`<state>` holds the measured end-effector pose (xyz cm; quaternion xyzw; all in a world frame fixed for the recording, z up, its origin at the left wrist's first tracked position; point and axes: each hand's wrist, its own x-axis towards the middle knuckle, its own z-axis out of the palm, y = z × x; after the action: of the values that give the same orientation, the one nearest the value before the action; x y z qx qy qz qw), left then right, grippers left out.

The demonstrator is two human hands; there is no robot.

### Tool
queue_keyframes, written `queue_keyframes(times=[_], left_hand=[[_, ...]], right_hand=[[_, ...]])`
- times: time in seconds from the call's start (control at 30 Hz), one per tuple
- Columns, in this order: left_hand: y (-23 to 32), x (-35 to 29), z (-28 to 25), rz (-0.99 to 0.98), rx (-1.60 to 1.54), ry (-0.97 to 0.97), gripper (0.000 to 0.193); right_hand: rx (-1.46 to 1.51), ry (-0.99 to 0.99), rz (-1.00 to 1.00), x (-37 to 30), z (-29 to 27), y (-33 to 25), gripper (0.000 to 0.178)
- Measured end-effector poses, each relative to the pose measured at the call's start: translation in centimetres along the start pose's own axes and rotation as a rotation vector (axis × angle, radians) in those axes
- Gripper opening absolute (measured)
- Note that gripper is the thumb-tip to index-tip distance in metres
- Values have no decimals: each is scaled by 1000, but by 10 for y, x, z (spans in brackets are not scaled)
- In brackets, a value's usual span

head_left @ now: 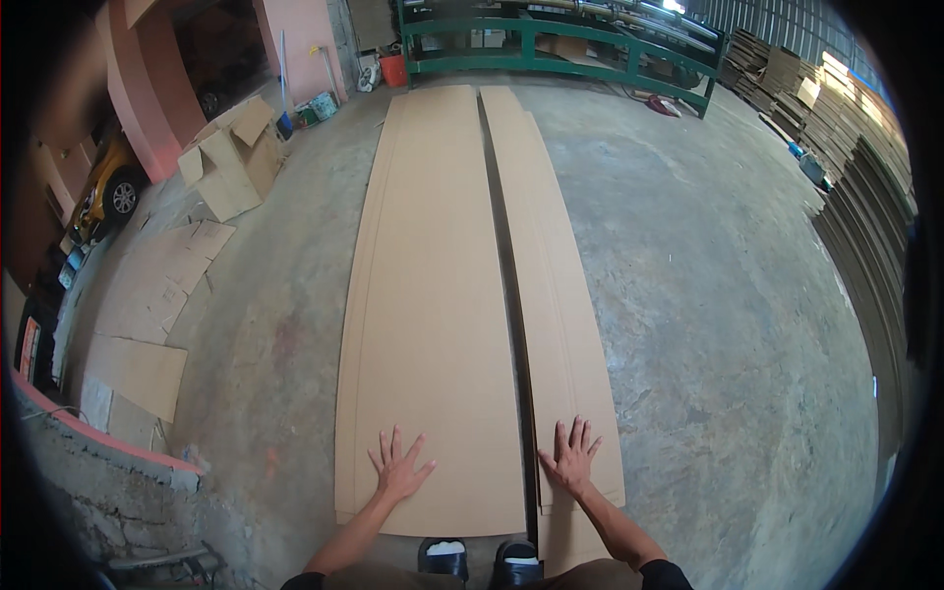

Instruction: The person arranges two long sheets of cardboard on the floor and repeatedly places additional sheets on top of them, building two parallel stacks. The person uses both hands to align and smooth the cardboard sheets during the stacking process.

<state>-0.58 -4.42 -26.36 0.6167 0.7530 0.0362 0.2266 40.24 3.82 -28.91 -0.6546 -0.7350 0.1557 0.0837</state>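
A long, wide cardboard sheet stretches away from my feet across the concrete floor. My left hand lies flat on its near end, fingers spread. Beside it on the right runs a narrower cardboard strip, apart from the wide sheet by a dark, thin gap. On the near end of that strip rests my right hand, palm down with fingers stretched out. Another cardboard edge shows beneath the strip's near end, close to my right forearm. Neither hand grips anything.
A green metal machine frame stands beyond the far ends. To the left are an open cardboard box, flattened cardboard and a yellow vehicle. Stacked cardboard sheets line the right side. My sandals are at the near edge.
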Motion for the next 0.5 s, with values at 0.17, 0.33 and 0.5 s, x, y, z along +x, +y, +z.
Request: queue_keyframes(times=[0.17,0.33,0.5], left_hand=[[-2,-7,3,-4,-15,19,83],[12,-3,-12,-2,-16,-9,85],[27,10,-108,156,-585,-473,85]], right_hand=[[59,-15,9,-4,-2,-6,91],[130,-7,107,4,-12,1,95],[347,447,-28,42,-102,-54,101]])
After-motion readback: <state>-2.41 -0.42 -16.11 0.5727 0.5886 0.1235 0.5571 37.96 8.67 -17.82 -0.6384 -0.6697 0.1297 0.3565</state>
